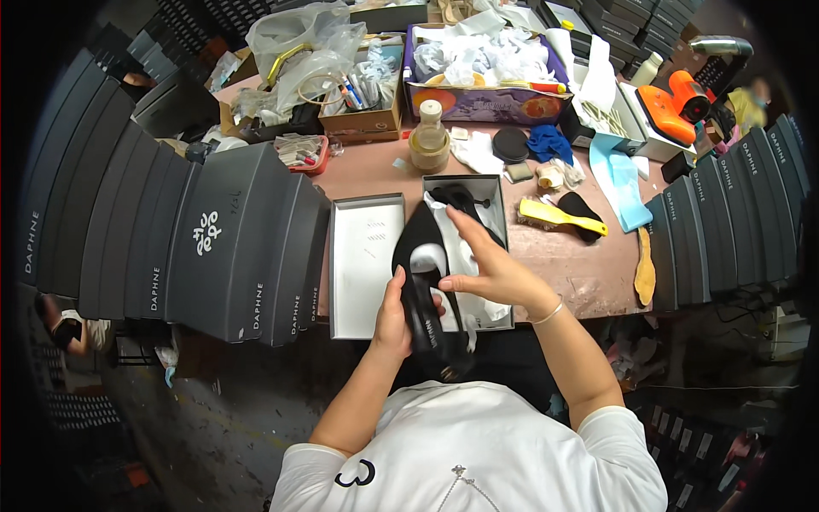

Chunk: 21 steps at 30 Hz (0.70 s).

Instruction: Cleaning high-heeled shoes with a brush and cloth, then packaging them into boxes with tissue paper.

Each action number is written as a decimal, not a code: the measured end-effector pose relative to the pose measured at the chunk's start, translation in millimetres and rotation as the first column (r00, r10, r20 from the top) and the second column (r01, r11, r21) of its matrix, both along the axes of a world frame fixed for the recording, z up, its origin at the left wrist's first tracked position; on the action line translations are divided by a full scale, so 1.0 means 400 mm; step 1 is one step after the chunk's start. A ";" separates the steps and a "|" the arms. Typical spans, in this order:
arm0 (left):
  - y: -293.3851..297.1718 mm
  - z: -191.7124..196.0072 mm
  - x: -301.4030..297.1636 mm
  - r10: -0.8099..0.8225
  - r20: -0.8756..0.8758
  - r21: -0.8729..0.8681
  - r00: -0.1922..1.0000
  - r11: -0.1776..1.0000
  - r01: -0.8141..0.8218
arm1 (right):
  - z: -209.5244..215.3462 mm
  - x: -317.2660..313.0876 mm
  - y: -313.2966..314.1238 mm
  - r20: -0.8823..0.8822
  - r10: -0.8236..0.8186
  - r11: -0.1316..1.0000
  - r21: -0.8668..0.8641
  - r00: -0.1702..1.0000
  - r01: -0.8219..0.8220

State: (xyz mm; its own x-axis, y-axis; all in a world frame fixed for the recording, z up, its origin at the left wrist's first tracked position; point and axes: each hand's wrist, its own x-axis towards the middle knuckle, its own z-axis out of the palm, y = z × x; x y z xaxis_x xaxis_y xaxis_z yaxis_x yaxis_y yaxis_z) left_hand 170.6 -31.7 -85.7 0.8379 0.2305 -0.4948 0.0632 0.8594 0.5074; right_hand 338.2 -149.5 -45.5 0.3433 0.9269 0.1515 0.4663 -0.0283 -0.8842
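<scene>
Left hand (394, 317): gripped black high-heeled shoe (424, 286) from its left side, fingers closed on it.
Right hand (488, 266): fingers spread, pinching white tissue paper (452, 243) at the shoe.
Shoe: held above open shoebox (499, 194).
Box lid (365, 264): just left of shoebox, on worktop (589, 269).
Farther: yellow brush (559, 216), glass jar (429, 139).
</scene>
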 end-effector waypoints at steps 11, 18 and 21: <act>-0.089 0.016 0.011 -0.064 -0.117 0.061 0.991 0.996 0.071 | -0.110 0.028 0.027 -0.082 -0.086 0.996 0.032 0.993 0.089; -0.073 0.031 0.024 -0.026 -0.329 0.278 0.944 0.953 0.123 | -0.073 0.161 -0.108 0.128 -0.092 0.992 0.093 0.987 0.081; 0.015 0.028 0.031 0.040 -0.368 -0.048 0.929 0.997 -0.062 | -0.149 0.303 -0.209 0.716 -0.115 0.699 -0.434 0.688 0.568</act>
